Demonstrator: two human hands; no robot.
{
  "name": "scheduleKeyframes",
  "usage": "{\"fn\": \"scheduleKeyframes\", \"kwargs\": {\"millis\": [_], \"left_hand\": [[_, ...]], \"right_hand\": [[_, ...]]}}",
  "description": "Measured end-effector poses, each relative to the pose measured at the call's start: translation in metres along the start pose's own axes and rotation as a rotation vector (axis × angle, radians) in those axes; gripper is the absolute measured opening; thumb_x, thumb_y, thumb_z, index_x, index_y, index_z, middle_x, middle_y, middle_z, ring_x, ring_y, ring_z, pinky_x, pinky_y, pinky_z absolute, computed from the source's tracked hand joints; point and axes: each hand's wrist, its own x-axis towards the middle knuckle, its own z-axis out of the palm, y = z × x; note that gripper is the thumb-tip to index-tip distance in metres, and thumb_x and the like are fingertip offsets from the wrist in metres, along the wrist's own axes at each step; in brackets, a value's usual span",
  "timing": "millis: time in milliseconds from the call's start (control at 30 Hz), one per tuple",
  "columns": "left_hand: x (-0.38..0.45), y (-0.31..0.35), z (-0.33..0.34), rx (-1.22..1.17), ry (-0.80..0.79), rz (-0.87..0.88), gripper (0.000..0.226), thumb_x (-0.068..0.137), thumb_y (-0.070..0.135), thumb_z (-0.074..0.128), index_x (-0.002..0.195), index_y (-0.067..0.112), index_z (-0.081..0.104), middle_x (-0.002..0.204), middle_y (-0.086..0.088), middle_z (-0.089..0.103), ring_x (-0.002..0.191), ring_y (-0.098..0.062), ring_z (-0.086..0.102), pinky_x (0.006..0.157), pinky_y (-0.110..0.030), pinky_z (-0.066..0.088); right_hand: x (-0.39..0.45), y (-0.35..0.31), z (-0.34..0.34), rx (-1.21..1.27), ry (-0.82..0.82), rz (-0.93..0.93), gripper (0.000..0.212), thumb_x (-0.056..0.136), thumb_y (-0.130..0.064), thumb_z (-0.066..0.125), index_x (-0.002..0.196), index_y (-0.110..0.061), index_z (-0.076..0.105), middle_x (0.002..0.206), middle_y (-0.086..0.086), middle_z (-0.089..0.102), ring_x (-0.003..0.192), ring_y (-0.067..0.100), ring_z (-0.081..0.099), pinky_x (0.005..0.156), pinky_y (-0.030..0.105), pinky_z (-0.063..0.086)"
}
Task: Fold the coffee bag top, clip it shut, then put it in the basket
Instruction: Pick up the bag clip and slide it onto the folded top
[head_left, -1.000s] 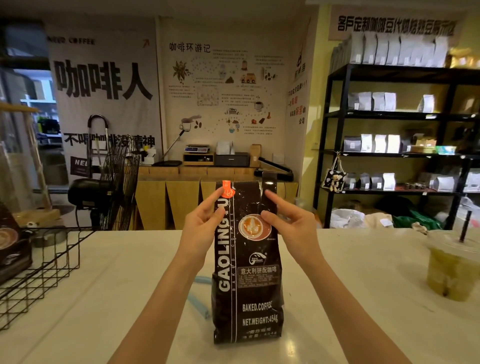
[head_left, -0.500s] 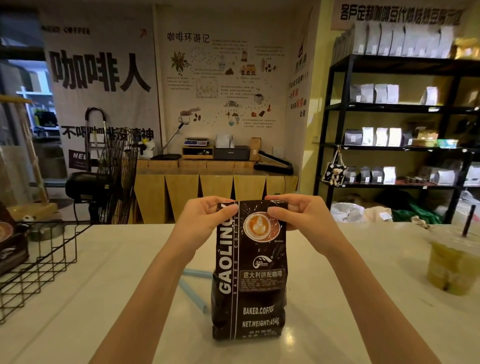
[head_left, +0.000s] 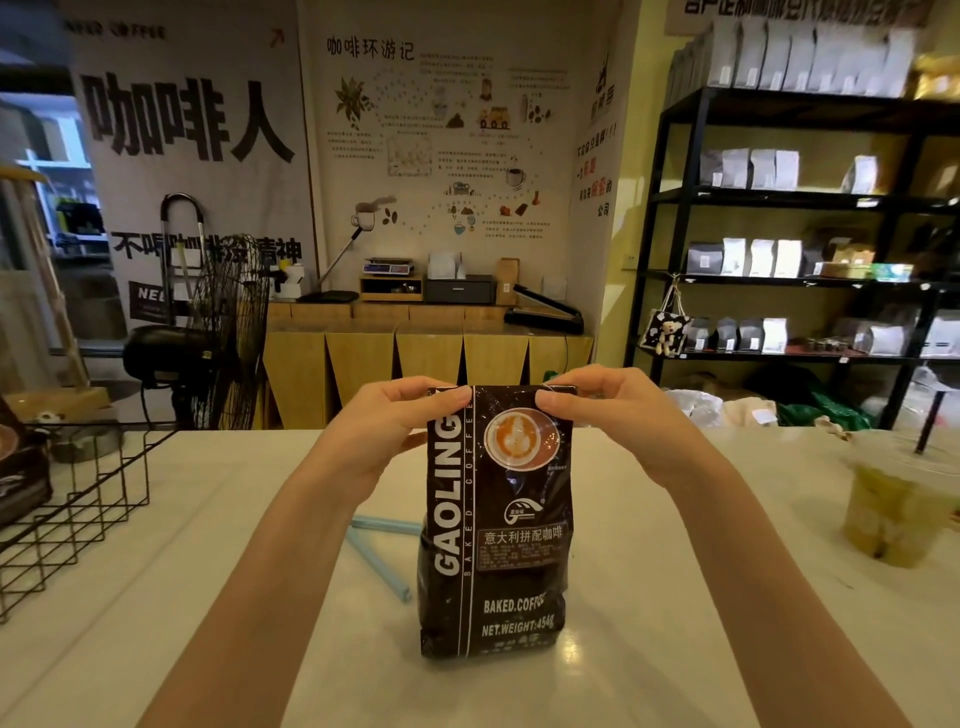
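Observation:
A black coffee bag (head_left: 493, 545) with white lettering stands upright on the white counter (head_left: 156, 649) right in front of me. Its top is folded down away from me into a flat edge. My left hand (head_left: 384, 431) pinches the folded top at its left corner, thumb in front. At the right corner my right hand (head_left: 608, 410) pinches it the same way. A light blue clip (head_left: 376, 558), opened into a V, lies on the counter just left of the bag, partly behind it. The black wire basket (head_left: 78, 514) sits at the counter's left edge.
Another dark coffee bag (head_left: 21, 467) stands inside the basket. A plastic cup of greenish drink (head_left: 893, 509) with a black straw stands at the right. Beyond the counter are a black fan, a wooden bench and black shelves of bags.
The bag's tall top, with its orange tag, has been folded down and back. Both hands came down with the fold and now hold the shorter top edge at its corners.

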Motion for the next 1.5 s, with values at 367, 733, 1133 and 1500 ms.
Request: {"fn": "scheduleKeyframes", "kwargs": {"millis": [367,733,1133,1500], "left_hand": [[0.005,-0.005,0.004,-0.222,-0.059,-0.085,0.026,0.077,0.028,0.061,0.089,0.007,0.068,0.076,-0.004,0.071,0.073,-0.015,0.065,0.073,-0.027,0.05],[0.01,-0.01,0.012,-0.213,0.045,-0.045,0.021,0.082,0.024,0.059,0.086,0.005,0.068,0.074,-0.004,0.071,0.072,-0.016,0.066,0.075,-0.028,0.051],[0.027,-0.052,-0.048,0.646,-0.045,-0.064,0.021,0.088,0.015,0.05,0.1,0.02,0.065,0.106,0.003,0.066,0.099,-0.011,0.059,0.089,-0.028,0.045],[0.037,-0.142,-0.089,1.092,-0.089,-0.262,0.021,0.073,0.016,0.07,0.091,0.027,0.068,0.12,-0.002,0.056,0.104,-0.018,0.047,0.086,-0.027,0.034]], "right_hand": [[0.004,0.012,0.014,0.211,0.039,0.026,0.012,0.084,-0.021,0.06,0.082,-0.017,0.071,0.07,-0.003,0.073,0.068,0.012,0.069,0.065,0.02,0.056],[0.01,0.02,0.018,0.354,0.054,0.115,0.011,0.082,-0.02,0.061,0.084,-0.013,0.07,0.07,-0.001,0.073,0.066,0.014,0.068,0.064,0.023,0.055],[0.012,0.026,0.023,0.294,0.058,0.093,0.012,0.085,-0.024,0.057,0.084,-0.017,0.067,0.073,-0.001,0.072,0.067,0.012,0.067,0.064,0.022,0.054],[0.012,0.032,0.025,0.304,0.072,0.118,0.012,0.085,-0.028,0.057,0.085,-0.019,0.065,0.067,-0.007,0.074,0.067,0.008,0.069,0.07,0.023,0.054]]}}
